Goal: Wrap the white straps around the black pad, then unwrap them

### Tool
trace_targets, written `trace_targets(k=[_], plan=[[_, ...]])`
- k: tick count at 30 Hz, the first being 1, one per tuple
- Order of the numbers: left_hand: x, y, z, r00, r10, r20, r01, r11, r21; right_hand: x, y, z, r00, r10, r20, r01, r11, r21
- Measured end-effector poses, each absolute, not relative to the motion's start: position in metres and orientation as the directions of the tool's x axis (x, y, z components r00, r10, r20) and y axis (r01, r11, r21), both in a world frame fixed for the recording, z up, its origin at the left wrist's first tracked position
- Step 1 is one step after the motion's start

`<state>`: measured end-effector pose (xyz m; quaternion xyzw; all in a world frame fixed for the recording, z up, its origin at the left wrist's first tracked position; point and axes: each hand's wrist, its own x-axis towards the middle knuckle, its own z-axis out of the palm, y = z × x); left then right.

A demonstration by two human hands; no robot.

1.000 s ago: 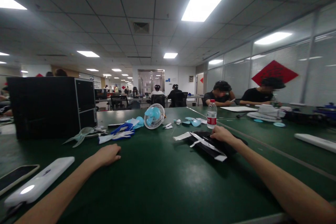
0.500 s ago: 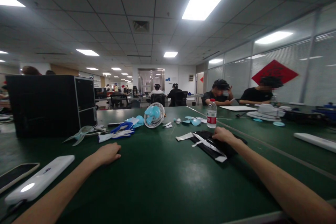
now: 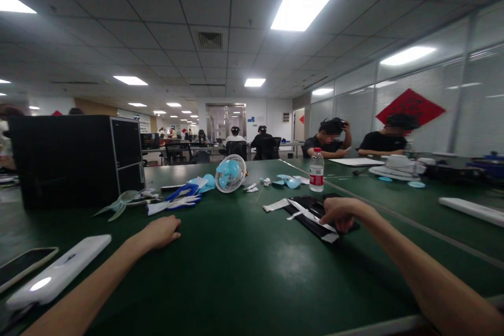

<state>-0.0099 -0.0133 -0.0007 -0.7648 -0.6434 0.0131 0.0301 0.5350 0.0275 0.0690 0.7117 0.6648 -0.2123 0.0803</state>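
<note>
My left hand (image 3: pixel 160 232) rests on the green table with its fingers curled in and nothing visible in them. To its upper left lies a pair of white-and-blue work gloves (image 3: pixel 177 202). My right hand (image 3: pixel 342 213) is bent over a flat black pouch (image 3: pixel 303 220) with white strips (image 3: pixel 305 211) across it. The index finger points down at the strips, and the other fingers are folded against the black material, partly hidden. A water bottle (image 3: pixel 316 170) with a red cap stands just behind the pouch.
A small white fan (image 3: pixel 230 173) with blue blades stands mid-table, with loose blue blades (image 3: pixel 286 181) to its right. A black computer case (image 3: pixel 66 163) stands at left. Nearer lie a white power strip-like block (image 3: pixel 63 270) and a phone (image 3: pixel 23 268). Two people sit at right.
My right hand has shifted toward me and turned downward over the pouch, whose right side has changed shape. My left hand stays in place.
</note>
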Motion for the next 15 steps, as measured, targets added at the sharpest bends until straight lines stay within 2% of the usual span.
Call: trace_targets(k=[15], plan=[[-0.005,-0.019,0.003,0.164,0.986,0.018,0.985,-0.163,-0.051,0.540,0.039,0.055,0.074,0.904,-0.421,0.962,-0.175,-0.209]])
